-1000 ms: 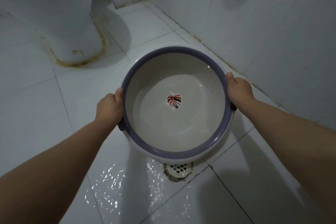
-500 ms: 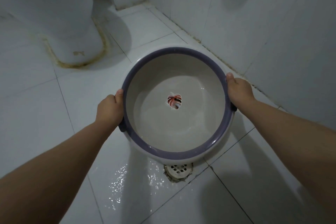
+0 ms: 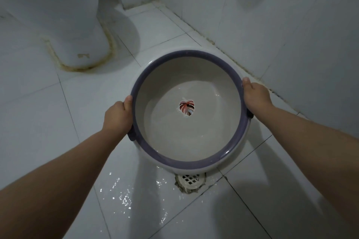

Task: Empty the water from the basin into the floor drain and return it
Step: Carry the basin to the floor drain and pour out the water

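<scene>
A round white basin (image 3: 165,137) with a purple rim and a red leaf print on its bottom is held above the white tiled floor. A thin film of water lies in its bottom. My left hand (image 3: 117,117) grips the rim at the left handle, and my right hand (image 3: 255,96) grips the rim at the right handle. The white grated floor drain (image 3: 189,180) sits just below the basin's near edge, partly covered by it. Water glistens on the tiles to the left of the drain.
A white toilet base (image 3: 77,31) with a stained seal stands at the upper left. Tiled walls (image 3: 291,25) meet in a corner behind the basin and run along the right side. The wet floor (image 3: 124,198) lies between my arms.
The basin and both hands have stayed almost in place, shifting only slightly. The wet patch beside the drain has spread a little.
</scene>
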A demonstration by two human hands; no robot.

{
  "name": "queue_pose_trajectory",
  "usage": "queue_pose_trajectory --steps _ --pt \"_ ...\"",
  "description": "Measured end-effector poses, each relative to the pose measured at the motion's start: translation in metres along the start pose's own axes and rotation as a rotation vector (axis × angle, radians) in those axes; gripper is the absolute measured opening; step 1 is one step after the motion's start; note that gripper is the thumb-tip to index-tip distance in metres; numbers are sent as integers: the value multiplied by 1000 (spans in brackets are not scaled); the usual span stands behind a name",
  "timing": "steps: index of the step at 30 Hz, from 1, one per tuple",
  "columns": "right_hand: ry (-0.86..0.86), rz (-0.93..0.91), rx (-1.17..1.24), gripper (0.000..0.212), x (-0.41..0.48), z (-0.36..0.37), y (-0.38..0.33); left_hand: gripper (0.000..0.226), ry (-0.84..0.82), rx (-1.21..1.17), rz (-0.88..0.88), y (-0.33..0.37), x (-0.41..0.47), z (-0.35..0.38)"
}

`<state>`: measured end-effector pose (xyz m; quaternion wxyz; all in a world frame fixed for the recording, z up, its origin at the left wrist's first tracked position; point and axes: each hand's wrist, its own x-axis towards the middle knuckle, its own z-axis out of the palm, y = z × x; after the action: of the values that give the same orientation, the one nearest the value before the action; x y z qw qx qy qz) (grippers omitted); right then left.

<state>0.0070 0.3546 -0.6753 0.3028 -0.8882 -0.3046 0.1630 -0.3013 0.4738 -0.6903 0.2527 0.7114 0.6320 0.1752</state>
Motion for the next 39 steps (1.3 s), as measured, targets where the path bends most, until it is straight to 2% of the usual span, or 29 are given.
queue_pose_trajectory --steps 39 --pt "-23 -37 -40 62 3 2 8 60 -59 72 15 2 -5 -3"
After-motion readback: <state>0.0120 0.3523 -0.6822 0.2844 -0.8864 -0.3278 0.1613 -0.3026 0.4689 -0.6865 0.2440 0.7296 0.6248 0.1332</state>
